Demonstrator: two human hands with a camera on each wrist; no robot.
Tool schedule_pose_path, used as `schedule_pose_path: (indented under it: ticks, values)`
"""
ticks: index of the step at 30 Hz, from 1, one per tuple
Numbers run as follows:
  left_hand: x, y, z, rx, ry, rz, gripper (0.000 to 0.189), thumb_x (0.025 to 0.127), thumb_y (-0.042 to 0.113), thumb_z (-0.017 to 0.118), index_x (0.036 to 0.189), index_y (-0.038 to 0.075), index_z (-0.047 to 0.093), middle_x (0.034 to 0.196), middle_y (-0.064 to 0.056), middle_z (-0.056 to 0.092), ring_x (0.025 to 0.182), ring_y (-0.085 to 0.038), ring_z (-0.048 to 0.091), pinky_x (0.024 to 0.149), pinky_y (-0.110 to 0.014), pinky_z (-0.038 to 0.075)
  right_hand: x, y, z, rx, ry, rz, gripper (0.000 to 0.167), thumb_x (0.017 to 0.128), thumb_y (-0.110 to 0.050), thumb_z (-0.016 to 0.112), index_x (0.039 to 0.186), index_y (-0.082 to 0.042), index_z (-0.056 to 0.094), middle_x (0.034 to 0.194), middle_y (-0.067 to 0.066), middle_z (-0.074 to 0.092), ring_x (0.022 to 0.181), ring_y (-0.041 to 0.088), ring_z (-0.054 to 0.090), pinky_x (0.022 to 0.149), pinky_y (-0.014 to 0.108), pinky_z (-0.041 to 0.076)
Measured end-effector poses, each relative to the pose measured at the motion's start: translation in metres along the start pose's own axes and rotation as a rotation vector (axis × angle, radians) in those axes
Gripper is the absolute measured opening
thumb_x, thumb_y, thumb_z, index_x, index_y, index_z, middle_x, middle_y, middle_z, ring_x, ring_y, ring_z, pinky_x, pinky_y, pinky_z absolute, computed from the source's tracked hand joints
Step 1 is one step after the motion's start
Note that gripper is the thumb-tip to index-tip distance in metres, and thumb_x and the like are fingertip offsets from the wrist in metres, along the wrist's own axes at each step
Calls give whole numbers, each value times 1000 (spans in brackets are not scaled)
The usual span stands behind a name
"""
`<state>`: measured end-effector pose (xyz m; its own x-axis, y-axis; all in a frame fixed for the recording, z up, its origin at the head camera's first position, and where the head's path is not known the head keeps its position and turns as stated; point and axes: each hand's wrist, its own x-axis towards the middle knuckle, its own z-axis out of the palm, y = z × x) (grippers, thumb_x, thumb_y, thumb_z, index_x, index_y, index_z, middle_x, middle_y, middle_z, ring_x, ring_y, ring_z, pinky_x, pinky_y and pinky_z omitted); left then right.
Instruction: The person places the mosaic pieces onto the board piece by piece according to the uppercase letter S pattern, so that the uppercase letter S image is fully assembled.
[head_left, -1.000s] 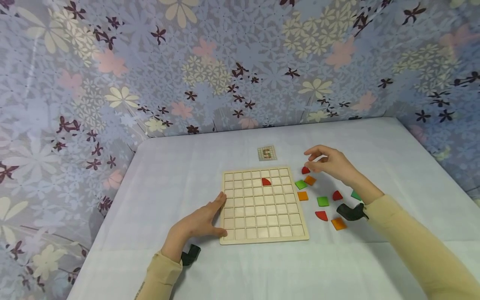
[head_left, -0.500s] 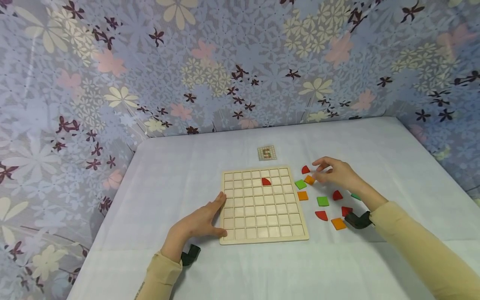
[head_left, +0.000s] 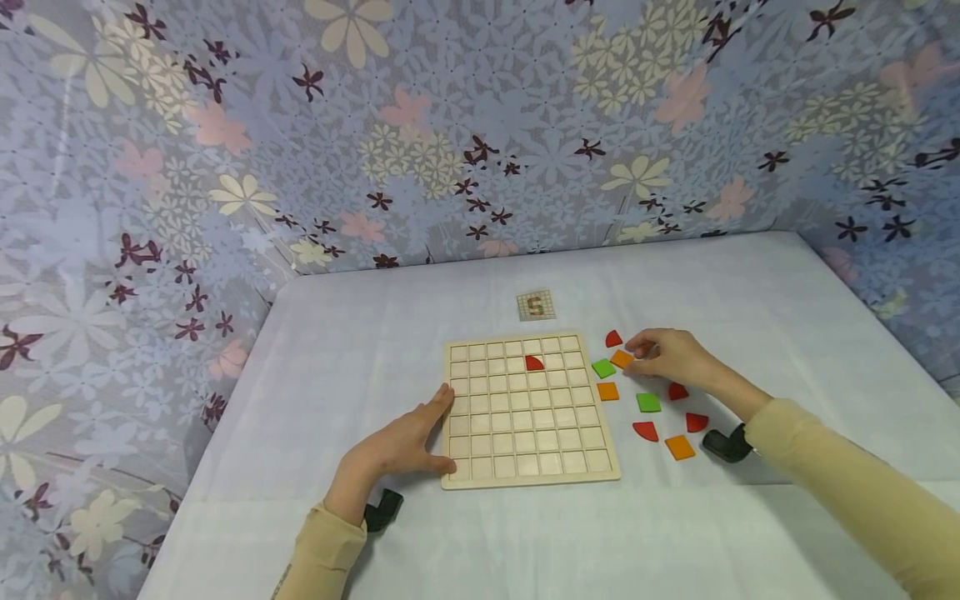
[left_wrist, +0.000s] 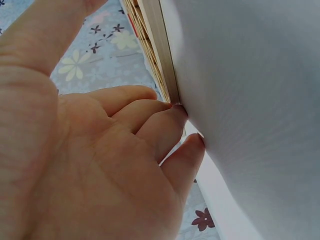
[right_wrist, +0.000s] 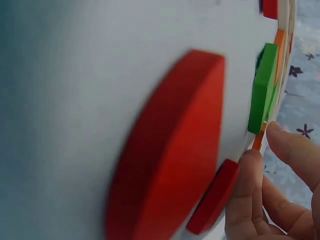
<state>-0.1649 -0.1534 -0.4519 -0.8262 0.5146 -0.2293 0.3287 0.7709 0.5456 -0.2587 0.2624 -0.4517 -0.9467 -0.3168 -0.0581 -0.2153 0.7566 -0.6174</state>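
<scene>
A pale wooden grid board [head_left: 530, 483] lies on the white-covered table, with one red quarter-round tile [head_left: 534, 363] in an upper cell. My left hand [head_left: 396, 437] rests along the board's left edge, fingers extended and thumb by the lower left corner. Beyond the board's right side, my right hand [head_left: 675, 358] has thumb and forefinger at an orange square tile [head_left: 621, 359]. In the right wrist view the fingertips appear to pinch this orange tile [right_wrist: 258, 141], which is mostly hidden behind a green tile [right_wrist: 263, 90]. The tile still lies on the table.
Around the right hand lie more loose tiles: a green square [head_left: 603, 368], an orange square [head_left: 608, 392], another green square [head_left: 648, 402], several red quarter-rounds [head_left: 646, 431] and an orange square [head_left: 680, 447]. A small pattern card [head_left: 536, 306] lies behind the board.
My right hand has drawn back from beside the far red tile, down and rightward, then closed in on the orange tile. The left hand and board have stayed put.
</scene>
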Motion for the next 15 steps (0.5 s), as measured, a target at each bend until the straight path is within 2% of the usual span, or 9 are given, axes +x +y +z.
schedule_pose_path:
  ticks: [8,15]
  values:
    - [-1,2,-1,-5,-1,-3,104,78,35,78,152,5,11,156,-9,4,137,-41,16,111,-46,19,5,-4,3,-65,8,-9,36,80,-18,74,107,4,64,88,8,60,73,20,51,61,28,47]
    - [-1,1,0,4,0,0,104,78,35,78,152,5,11,156,-9,4,137,-41,17,112,-45,19,7,-5,6,-107,22,-34,35,79,-16,75,106,4,65,90,9,61,77,21,53,67,32,49]
